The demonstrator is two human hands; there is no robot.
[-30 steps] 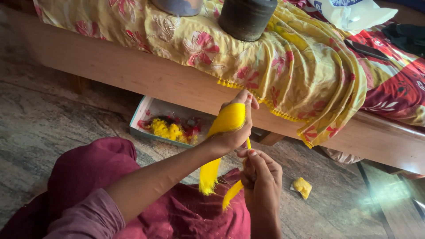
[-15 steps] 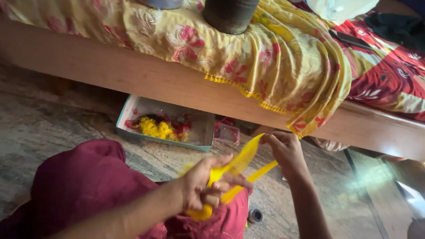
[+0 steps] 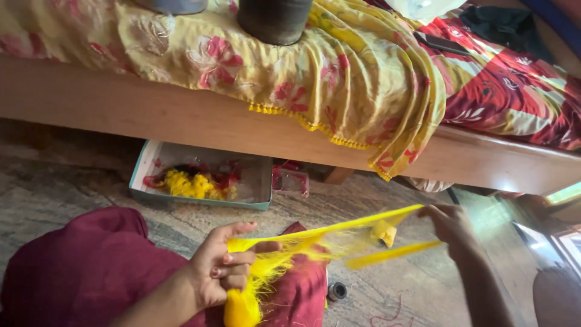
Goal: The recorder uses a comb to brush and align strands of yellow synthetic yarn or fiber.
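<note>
My left hand grips a bunch of yellow fibre strip low in the view, above my maroon-clad lap. A fluffy yellow tuft hangs below that fist. My right hand pinches the far end of the strip, out to the right. The yellow material is stretched nearly level between both hands, and it splits into two strands near the right hand. Fine frayed threads hang from its middle.
A shallow cardboard box with yellow and red scraps lies on the stone floor under a wooden bed frame. A yellow flowered cloth drapes over the bed edge. A small dark spool lies by my knee.
My right hand has pulled away to the right, drawing the yellow strip out longer and flatter. My left hand has stayed low, still gripping the bunch.
</note>
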